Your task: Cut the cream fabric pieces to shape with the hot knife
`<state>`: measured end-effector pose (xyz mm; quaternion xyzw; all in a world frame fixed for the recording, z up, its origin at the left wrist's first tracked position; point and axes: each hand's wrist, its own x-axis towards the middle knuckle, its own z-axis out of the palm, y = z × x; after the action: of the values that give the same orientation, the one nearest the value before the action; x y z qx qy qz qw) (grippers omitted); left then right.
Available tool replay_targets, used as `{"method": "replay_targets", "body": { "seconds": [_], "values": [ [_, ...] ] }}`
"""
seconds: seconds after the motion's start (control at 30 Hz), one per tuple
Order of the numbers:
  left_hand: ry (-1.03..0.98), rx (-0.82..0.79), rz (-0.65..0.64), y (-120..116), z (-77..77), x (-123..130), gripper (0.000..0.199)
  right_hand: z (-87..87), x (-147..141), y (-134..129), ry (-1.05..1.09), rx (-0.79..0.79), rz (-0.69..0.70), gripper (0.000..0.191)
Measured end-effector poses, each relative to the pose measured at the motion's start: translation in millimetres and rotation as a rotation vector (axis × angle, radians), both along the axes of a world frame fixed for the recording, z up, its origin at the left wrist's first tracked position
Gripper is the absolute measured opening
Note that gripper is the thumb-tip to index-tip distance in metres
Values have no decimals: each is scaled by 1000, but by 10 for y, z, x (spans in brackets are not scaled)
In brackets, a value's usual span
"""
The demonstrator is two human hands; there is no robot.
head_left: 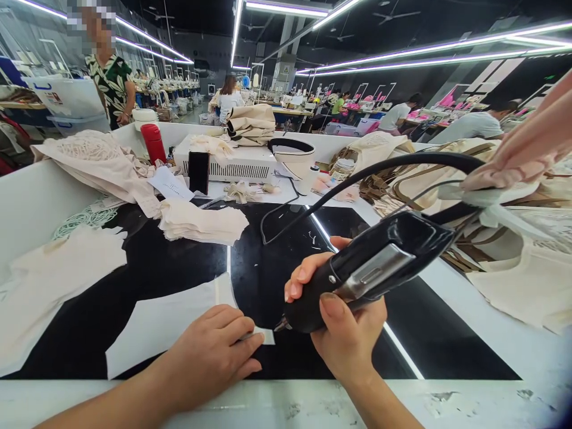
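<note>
My right hand (348, 333) is wrapped around a black corded hand tool (379, 262) with a silver lever along its side. The tool's pointed metal tip faces left and hovers by the end of a narrow pale strip (268, 337). My left hand (218, 351) lies over the lower right part of a white fabric piece (165, 319), fingers curled together on the strip. Part of the piece is hidden under that hand. From the tool's rear, a thick black cable (393, 159) loops up and over, tied with white plastic near pink cloth (513, 161).
A stack of cream fabric pieces (201, 221) lies on the black board (179, 262). More fabric (67, 280) sits left, and a heap of brown-trimmed pieces (513, 262) right. Behind are a phone (198, 173), red bottle (152, 143) and vented white box (241, 168). People work beyond.
</note>
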<state>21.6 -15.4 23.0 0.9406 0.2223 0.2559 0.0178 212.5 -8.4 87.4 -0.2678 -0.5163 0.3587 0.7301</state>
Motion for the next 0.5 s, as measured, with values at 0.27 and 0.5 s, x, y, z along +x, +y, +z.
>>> {"method": "replay_targets", "body": {
  "seconds": [0.27, 0.5],
  "values": [
    [-1, -13, -2, -28, 1, 2, 23, -7, -20, -23, 27, -4, 45, 44],
    [1, -14, 2, -23, -9, 9, 23, -32, -41, -10, 4, -12, 46, 41]
  ]
}}
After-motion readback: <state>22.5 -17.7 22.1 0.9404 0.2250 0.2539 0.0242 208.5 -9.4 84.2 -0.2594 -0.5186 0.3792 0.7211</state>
